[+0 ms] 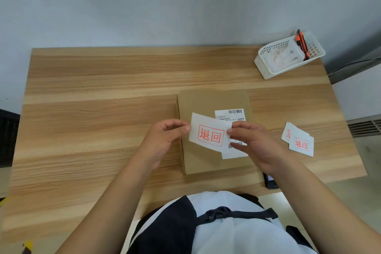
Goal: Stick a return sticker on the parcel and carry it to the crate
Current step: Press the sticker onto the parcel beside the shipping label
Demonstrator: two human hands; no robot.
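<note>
A flat brown cardboard parcel lies on the wooden table, with a white shipping label on its top. Just above it I hold a white return sticker with red characters in a red box. My left hand pinches the sticker's left edge. My right hand pinches its right edge. The sticker hides the middle of the shipping label. No crate can be seen.
A small pile of more return stickers lies to the right of the parcel. A white plastic basket with an orange utility knife stands at the back right corner. A dark phone rests at the front edge under my right forearm.
</note>
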